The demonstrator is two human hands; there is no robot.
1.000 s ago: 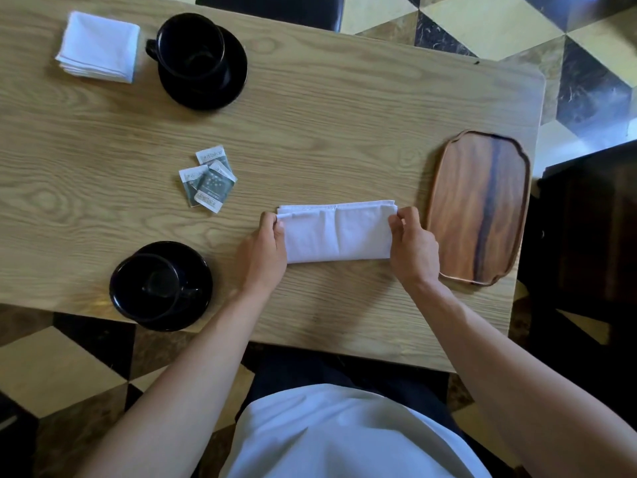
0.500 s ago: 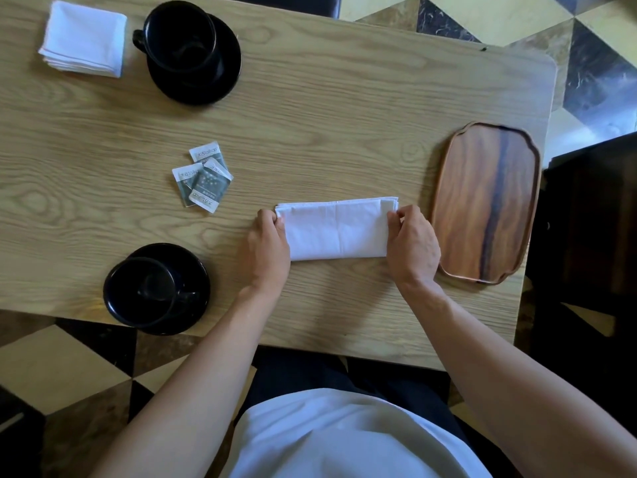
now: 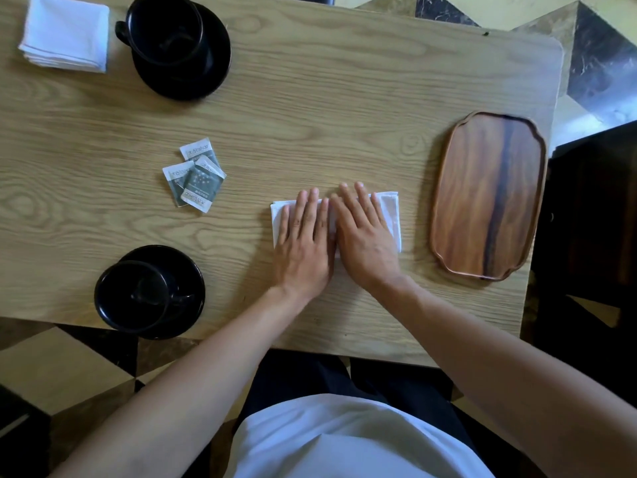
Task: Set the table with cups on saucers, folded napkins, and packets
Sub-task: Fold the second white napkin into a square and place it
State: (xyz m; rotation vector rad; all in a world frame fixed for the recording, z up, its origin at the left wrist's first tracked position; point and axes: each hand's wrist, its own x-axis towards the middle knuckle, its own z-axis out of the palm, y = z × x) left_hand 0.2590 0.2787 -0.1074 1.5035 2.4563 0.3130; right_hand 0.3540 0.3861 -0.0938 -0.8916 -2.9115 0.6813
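A white napkin (image 3: 389, 215) lies folded into a strip on the wooden table (image 3: 327, 108). My left hand (image 3: 305, 243) and my right hand (image 3: 365, 236) press flat on it side by side, fingers spread, covering most of it. Three grey-green packets (image 3: 194, 175) lie overlapped left of the napkin. A black cup on a black saucer (image 3: 150, 293) stands at the near left edge. Another black cup on a saucer (image 3: 177, 46) sits at the far left, beside a folded white napkin (image 3: 65, 34).
A brown wooden tray (image 3: 487, 194) with nothing on it lies right of my hands, near the table's right edge. Beyond the table is a chequered tile floor (image 3: 599, 46), and a dark piece of furniture (image 3: 593, 219) stands to the right.
Both hands left the napkin's two ends and came together flat on top of it. The napkin has stayed in place.
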